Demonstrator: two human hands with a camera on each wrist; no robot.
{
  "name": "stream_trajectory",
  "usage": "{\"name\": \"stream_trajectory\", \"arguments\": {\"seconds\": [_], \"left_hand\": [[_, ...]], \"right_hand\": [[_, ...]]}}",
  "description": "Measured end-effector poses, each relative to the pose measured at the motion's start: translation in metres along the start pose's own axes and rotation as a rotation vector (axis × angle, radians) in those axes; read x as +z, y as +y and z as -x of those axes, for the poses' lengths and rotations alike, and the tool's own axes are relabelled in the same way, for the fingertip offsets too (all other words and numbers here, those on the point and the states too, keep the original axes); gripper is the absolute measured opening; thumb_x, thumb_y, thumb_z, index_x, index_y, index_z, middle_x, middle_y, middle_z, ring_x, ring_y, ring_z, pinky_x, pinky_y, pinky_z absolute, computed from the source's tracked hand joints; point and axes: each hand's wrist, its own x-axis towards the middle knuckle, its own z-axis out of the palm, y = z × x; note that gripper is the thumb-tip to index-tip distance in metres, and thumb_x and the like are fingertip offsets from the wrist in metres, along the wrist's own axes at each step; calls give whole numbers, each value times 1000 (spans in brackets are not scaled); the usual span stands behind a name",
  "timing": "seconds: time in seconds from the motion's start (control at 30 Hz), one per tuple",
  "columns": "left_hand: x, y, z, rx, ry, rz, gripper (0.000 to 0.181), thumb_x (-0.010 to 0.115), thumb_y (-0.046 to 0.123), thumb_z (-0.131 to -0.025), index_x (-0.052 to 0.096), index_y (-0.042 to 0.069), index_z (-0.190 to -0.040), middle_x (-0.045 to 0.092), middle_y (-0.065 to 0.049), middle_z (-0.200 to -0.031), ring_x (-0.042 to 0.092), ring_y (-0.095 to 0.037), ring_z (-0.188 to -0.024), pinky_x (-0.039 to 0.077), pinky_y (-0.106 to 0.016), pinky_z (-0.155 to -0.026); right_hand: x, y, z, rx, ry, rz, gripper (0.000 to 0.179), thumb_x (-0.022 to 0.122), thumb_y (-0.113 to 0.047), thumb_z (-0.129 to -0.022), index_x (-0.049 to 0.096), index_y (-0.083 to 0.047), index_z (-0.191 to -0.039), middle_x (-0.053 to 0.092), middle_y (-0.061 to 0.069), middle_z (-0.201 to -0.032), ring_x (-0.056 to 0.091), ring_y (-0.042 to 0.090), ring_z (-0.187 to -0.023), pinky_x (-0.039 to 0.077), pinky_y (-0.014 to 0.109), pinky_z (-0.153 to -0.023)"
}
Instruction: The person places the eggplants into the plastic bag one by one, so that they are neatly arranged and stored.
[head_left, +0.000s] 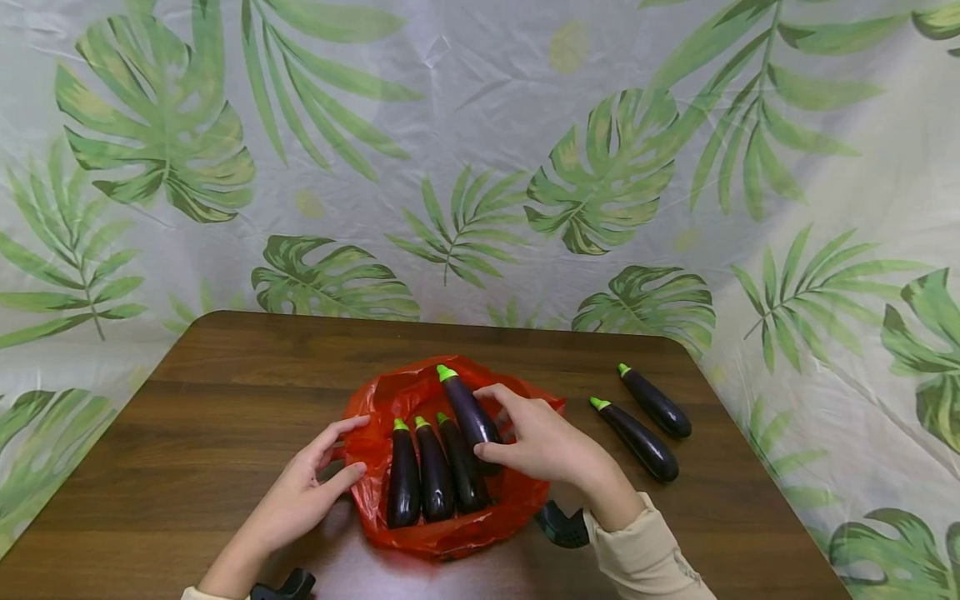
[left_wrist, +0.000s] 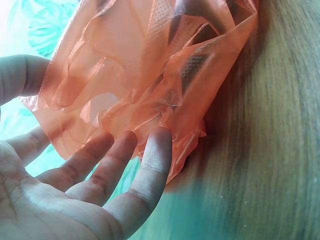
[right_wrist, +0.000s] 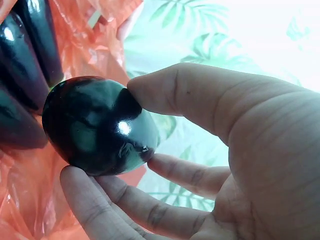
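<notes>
My right hand (head_left: 543,437) grips a dark, glossy eggplant (head_left: 468,408) with a bright green cap, thumb on one side and fingers on the other. The right wrist view shows the rounded end of this eggplant (right_wrist: 100,127) between thumb and fingertips. It is tilted over the right part of an opened red plastic bag (head_left: 498,529). Three more eggplants (head_left: 433,479) lie side by side in the bag, caps pointing away from me. At the bag's left rim, my left hand (head_left: 307,483) holds the plastic (left_wrist: 165,105) with thumb and fingers.
Two further eggplants, one nearer (head_left: 637,442) and one farther (head_left: 656,402), lie on the brown wooden table (head_left: 225,417) right of the bag. Behind the table hangs a leaf-patterned cloth (head_left: 480,125). Black wrist devices show by both forearms.
</notes>
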Motion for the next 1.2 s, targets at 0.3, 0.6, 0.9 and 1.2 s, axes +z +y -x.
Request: {"name": "stream_trajectory", "arguments": {"seconds": [0.3, 0.6, 0.9, 1.2], "left_hand": [[0, 0, 0, -14, -6, 13, 53, 69, 17, -106, 50, 13, -156, 59, -20, -149, 60, 7, -121, 62, -24, -86], [0, -1, 0, -2, -8, 11, 52, 68, 17, -107, 51, 13, -156, 59, -20, -149, 60, 6, -122, 62, -24, -86], [0, 0, 0, -8, -7, -11, 52, 68, 18, -107, 51, 14, -156, 61, -18, -148, 61, 5, -124, 58, -21, -93], [0, -2, 0, 21, 3, -43, 51, 69, 18, -106, 52, 14, -155, 62, -15, -148, 62, 2, -124, 56, -21, -98]], "right_hand": [[-4, 2, 4, 21, -32, -17, 64, 79, -27, -98, 50, -11, -153, 72, 5, -102, 65, 11, -82, 53, 30, -69], [-6, 1, 2, 42, -21, 12, 63, 79, -27, -97, 51, -10, -151, 73, 4, -100, 66, 11, -84, 55, 31, -72], [1, -9, -14, 66, -20, 48, 62, 78, -28, -99, 51, -12, -153, 73, 3, -103, 65, 12, -88, 54, 32, -75], [9, -9, -22, 92, -32, 41, 62, 77, -25, -98, 50, -9, -151, 69, 3, -87, 61, 15, -72, 50, 31, -68]]}}
